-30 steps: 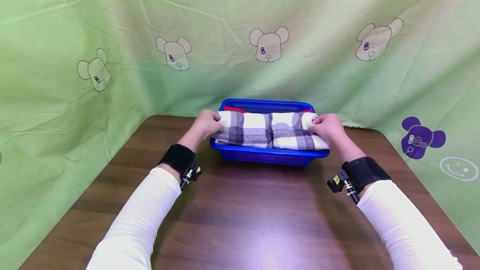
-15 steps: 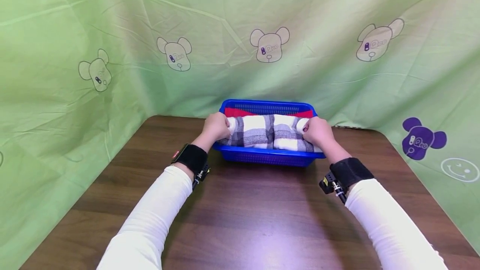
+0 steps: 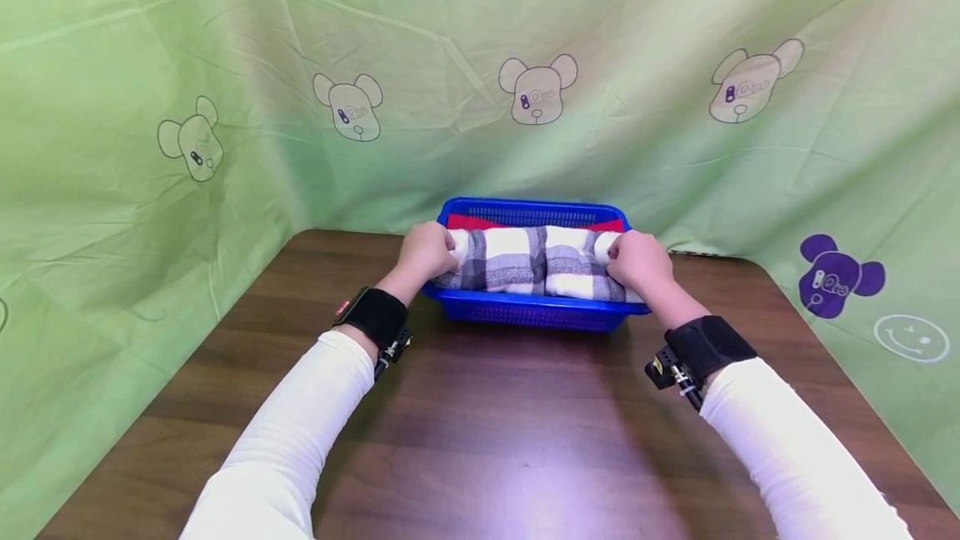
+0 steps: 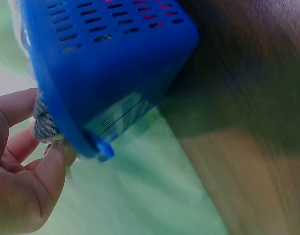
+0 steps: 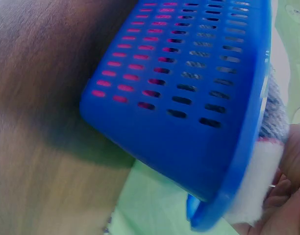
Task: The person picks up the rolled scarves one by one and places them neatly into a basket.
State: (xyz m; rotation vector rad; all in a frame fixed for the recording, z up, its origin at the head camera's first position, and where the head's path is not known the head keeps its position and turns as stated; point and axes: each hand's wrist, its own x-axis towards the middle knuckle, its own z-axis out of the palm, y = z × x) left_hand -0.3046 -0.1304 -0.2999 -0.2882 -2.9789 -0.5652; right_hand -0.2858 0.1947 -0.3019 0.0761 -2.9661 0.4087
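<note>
A folded plaid cloth (image 3: 512,261), fuzzy and white with grey and dark checks, lies across the front part of a blue plastic basket (image 3: 536,315). At its left end my left hand (image 3: 426,251) pinches the fabric between thumb and fingers, right at the basket's rim in the left wrist view. My right hand (image 3: 642,261) grips the opposite end, where a white corner of the cloth (image 5: 258,181) hangs over the rim in the right wrist view. Red fabric (image 3: 472,222) shows behind and beneath the plaid cloth, and through the basket's slots.
The basket stands on a brown wood-grain table (image 3: 525,415), near its far edge. A green curtain (image 3: 420,165) printed with bear heads hangs behind and along both sides. Each wrist wears a black strap (image 3: 708,348) with a small camera.
Both hands have moved inward, bringing the cloth's ends closer together over the basket. More of the red fabric shows behind it. Over the last half second the hands have barely shifted.
</note>
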